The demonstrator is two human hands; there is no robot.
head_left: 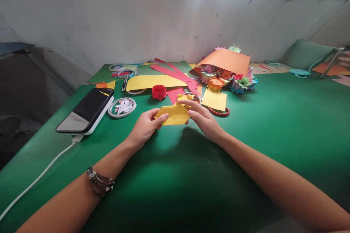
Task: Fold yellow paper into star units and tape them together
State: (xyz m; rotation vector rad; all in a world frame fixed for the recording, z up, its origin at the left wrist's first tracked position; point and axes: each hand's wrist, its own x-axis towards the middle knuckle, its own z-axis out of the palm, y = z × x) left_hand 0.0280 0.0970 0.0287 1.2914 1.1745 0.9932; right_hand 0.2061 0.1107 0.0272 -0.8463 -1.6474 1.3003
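Note:
Both my hands hold a folded piece of yellow paper (175, 115) above the green table. My left hand (147, 124) pinches its left end, thumb on top. My right hand (202, 119) grips its right end, with the fingers reaching along the far edge. Just beyond the paper are a small yellow paper piece (184, 98) and red-handled scissors (221, 113), partly hidden. A yellow paper square (214, 99) lies near my right hand. Left of these stands a red paper ring (159, 92) with a pointed edge.
A phone (86, 111) on a white block, with a white cable (38, 178), lies at left. Beside it a tape roll (121, 107) holds white scraps. Yellow (153, 82) and red paper strips (175, 74) lie behind. Paper flowers (242, 83) sit under an orange sheet (226, 62).

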